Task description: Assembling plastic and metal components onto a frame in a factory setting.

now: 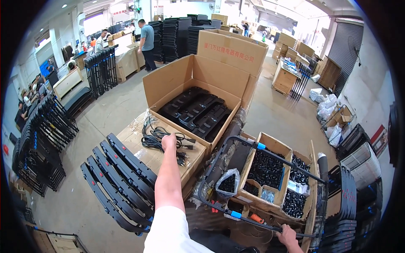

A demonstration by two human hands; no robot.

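Observation:
My left hand (169,141) reaches forward over a flat cardboard box, its fingers closed on black power cables (152,135). The cables lie in loose coils, with plugs (190,144) spreading to the right of the hand; the fingertips are partly hidden. Low on the right, my right hand (288,236) is wrapped round the near tube of a black metal frame (270,228) with bright blue sleeves. This frame is held tilted across wooden bins of small parts. Left of my left forearm stand several curved black panels (122,177) in a row, with small red marks.
A big open carton (219,71) ahead holds black moulded parts (196,110). Wooden bins (260,165) at right contain small black fittings (266,168) and screws (267,195). Black frames (44,135) stand stacked at far left. A person (147,42) stands beyond, beside tables.

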